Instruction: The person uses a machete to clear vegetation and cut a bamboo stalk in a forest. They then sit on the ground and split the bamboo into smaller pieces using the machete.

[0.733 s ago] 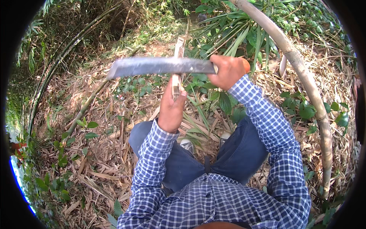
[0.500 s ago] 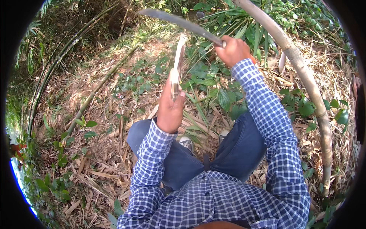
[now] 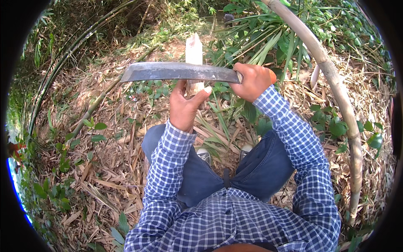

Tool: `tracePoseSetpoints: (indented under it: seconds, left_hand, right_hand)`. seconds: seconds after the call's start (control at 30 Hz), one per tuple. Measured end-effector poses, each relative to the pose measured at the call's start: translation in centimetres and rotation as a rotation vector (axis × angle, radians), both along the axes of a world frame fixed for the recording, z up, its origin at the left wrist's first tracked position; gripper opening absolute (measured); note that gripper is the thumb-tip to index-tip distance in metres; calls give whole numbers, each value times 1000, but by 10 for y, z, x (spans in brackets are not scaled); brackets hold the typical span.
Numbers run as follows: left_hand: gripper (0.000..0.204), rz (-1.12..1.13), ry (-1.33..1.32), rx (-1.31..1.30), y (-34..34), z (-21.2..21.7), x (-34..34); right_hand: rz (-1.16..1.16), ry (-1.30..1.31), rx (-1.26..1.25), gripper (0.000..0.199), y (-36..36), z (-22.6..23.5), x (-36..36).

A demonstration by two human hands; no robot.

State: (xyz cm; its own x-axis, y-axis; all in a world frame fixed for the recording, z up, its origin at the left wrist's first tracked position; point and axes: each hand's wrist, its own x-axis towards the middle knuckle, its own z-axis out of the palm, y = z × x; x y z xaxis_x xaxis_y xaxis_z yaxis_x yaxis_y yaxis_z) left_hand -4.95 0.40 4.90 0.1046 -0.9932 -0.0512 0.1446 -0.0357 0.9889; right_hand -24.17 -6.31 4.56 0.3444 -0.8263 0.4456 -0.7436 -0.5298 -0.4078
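My left hand (image 3: 187,105) grips the lower end of a short, pale piece of split wood (image 3: 193,51), its thumb across the near face. The wood points away from me, with a light, cut upper face. My right hand (image 3: 253,81) is closed round the handle of a machete (image 3: 180,72), the grip mostly hidden in the fist. Its long grey blade lies crosswise over the middle of the wood, reaching left past it. Whether the blade touches the wood I cannot tell. Below the blade, the fingertips of my left hand are close to its edge.
A thick, bent bamboo pole (image 3: 342,90) arches down my right side. A thinner pole (image 3: 98,101) slants at the left, and green stems curve beyond it. Dry leaves (image 3: 113,185) and low green plants (image 3: 338,128) cover the ground. My knees are bent beneath my arms.
The machete has come down and toward me, from raised beyond the wood to level across it. The wood has turned so its broad pale face shows.
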Motion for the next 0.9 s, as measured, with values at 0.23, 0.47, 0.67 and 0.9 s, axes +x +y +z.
tracePoseSetpoints:
  seconds: [0.23,0.47,0.67,0.9]
  left_hand:
    - [42,2,172,43,8,14,-7]
    - [56,-64,94,116,6,16,-5]
    - [56,-144,52,42,15,25,-12]
    - [47,-71,-16,58,2,13,-5]
  right_hand:
    - [184,-47,-83,18,5,0,7]
    - [94,-9,-220,17,-31,-16,-8]
    - [-471,-12,133,19,-79,-28,-65]
    - [14,-17,-83,15,0,15,6]
